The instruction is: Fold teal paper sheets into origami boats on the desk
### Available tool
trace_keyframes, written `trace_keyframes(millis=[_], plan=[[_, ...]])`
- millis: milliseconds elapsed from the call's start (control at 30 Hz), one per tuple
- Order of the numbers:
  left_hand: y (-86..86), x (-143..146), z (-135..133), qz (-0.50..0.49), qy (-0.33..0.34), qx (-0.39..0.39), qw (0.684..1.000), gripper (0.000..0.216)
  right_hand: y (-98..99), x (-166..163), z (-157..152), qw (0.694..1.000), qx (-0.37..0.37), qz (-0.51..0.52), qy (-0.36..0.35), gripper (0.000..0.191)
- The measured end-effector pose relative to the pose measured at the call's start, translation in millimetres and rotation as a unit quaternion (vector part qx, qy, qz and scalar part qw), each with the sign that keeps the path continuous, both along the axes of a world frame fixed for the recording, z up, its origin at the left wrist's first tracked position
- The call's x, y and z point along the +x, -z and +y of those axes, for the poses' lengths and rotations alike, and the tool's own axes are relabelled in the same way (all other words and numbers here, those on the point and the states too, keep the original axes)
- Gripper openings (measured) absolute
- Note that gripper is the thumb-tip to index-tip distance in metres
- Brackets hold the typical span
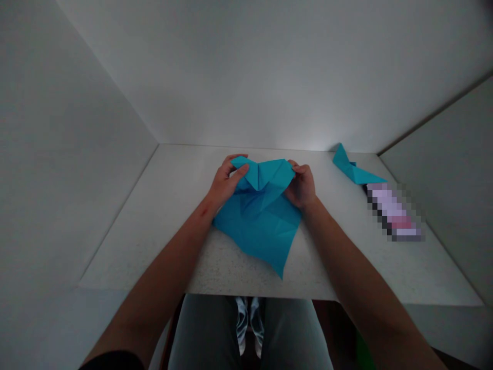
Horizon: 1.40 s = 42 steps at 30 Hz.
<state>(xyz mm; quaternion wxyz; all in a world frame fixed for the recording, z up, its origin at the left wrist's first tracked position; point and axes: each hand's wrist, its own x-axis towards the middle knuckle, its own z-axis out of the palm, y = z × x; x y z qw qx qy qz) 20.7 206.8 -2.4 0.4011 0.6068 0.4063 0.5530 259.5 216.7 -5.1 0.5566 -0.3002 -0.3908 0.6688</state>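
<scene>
A sheet of blue paper (265, 226), partly folded, is held between my two hands above the table. Its far edge is folded into pointed flaps, while the near part hangs loose with one corner pointing toward me. My left hand (227, 180) is closed on the upper left of the paper, thumb on top and fingers behind. At the upper right corner, my right hand (302, 185) pinches the paper between thumb and fingers. Some right fingertips are hidden behind the sheet.
A folded blue paper piece (356, 169) lies at the back right of the white table (154, 216). Touching or close to it is a blurred-out flat object (395, 213), perhaps a phone. White walls enclose the back and both sides. My legs are below the front edge.
</scene>
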Motion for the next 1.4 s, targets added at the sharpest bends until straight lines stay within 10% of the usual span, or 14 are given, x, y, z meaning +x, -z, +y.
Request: trace_keyframes(millis=[267,633,800,1400], plan=[[3.5,2,-2,-0.063,0.065,-0.095,0.991,0.062,3.1,-3,4,0.998,0.014,0.011,0.062,0.035],[2.1,6,-9,0.044,0.167,-0.105,0.979,0.105,-8.7,-7,-7,0.994,-0.036,0.096,-0.048,0.034],[-0.1,10,-10,-0.021,0.155,-0.114,0.981,0.082,-1.0,-8,-7,0.99,-0.036,0.126,-0.052,0.016],[17.3,2,4,-0.067,0.116,-0.136,0.982,0.057,-13.8,-7,-6,0.998,-0.015,0.044,0.034,0.047]])
